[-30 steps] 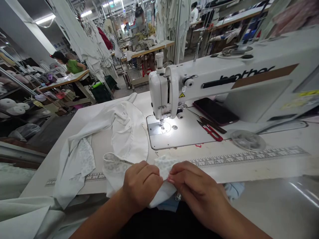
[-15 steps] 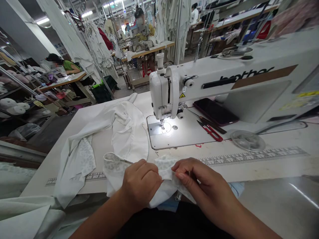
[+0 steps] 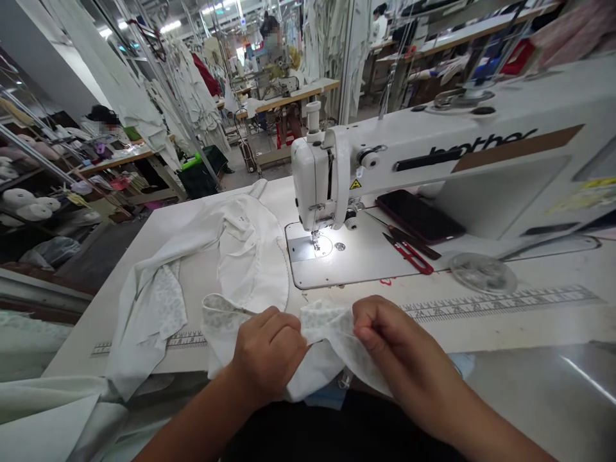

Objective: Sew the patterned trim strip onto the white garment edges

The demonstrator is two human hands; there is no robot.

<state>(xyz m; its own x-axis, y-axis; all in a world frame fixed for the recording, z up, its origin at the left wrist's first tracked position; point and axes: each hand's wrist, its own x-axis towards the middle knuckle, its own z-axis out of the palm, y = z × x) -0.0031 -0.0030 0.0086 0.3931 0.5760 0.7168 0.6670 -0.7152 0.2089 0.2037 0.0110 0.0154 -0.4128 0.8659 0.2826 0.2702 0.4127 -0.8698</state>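
Observation:
A white garment piece with a pale spotted print (image 3: 322, 319) lies across the near edge of the sewing table, with both hands on it. My left hand (image 3: 270, 353) is closed over the fabric, knuckles up. To its right, my right hand (image 3: 389, 350) pinches the cloth between thumb and fingers, and the stretch between the hands looks taut. More of the white fabric (image 3: 253, 256) spreads over the table to the left, its curved edge beside the needle plate. The sewing machine (image 3: 320, 186) stands just beyond the hands, its needle area lit and bare of cloth.
Red-handled thread snips (image 3: 409, 253), a dark pointed tool (image 3: 414, 242) and a phone (image 3: 418, 216) lie under the machine arm. A clear round dish (image 3: 482, 273) sits right of them. A printed ruler strip (image 3: 500, 303) runs along the front. Other people work at tables behind.
My right hand has moved right, away from my left, drawing the pinched fabric out between them. My left hand stays nearly in place. The view has shifted slightly.

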